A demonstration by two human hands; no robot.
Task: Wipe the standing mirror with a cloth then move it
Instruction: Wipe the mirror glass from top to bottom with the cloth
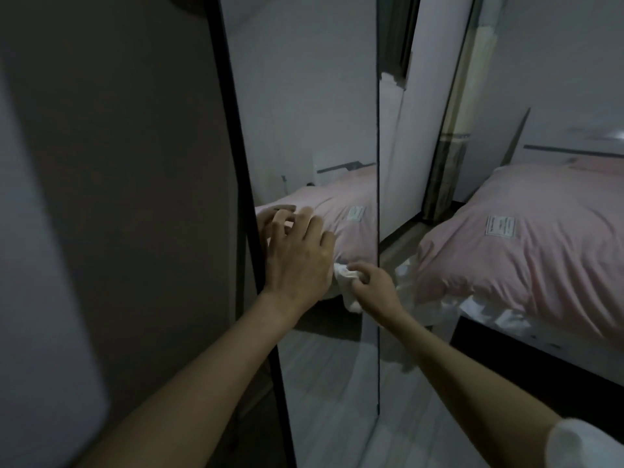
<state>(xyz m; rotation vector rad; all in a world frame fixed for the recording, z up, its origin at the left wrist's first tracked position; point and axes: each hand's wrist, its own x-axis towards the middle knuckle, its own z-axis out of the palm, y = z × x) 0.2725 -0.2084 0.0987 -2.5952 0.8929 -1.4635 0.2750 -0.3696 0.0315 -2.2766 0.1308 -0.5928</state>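
Note:
The tall standing mirror point(310, 96) with a thin black frame fills the middle of the head view, its glass reflecting a pink bed. My left hand point(297, 255) hovers at the glass close to the mirror's left edge, fingers spread and loosely bent, its reflection just beyond the fingertips. My right hand point(371, 282) grips a crumpled white cloth point(346, 275) and holds it against the glass near the mirror's right edge, at about the same height as the left hand.
A bed with a pink cover point(523, 248) and white sheet stands to the right, close to the mirror. A dark wall or panel point(118, 163) lies left of the mirror frame. Pale floor point(422, 383) shows beneath my right forearm.

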